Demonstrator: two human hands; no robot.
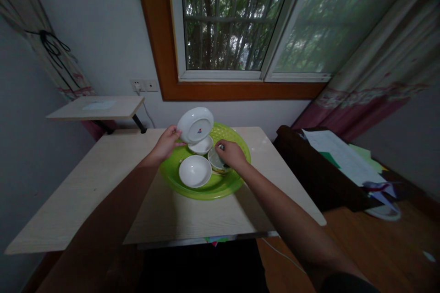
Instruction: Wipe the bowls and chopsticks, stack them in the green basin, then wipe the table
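A: Position of the plate (190,123)?
B: Raised over the far left part of the basin (208,194), tilted, underside facing the camera. A small coloured mark (200,131) shows inside its foot ring.
A: How is it held?
B: Left hand (165,145) grips it by the near left edge, thumb on the visible side. An edge grip presumably leaves most of the surface exposed.
A: Right hand (232,153)?
B: Fingers curled, over the side bowl (215,160). Something dark shows at the fingertips; cannot tell whether it is gripped or part of the bowl.
A: Other bowls?
B: Back bowl (202,146) sits partly behind the plate's lower edge; contact between them unclear. Front bowl (195,171) stands nearest the person, mouth up. All sit close together inside the basin, whose raised rim likely keeps them gathered.
A: Support?
B: The basin rests on the table (275,192), between the forearms, probably so both hands reach in comfortably.
A: Beyond that?
B: Shelf (94,107) at the table's far left; window (237,18) behind, likely supplying light; papers (343,153) off to the right.
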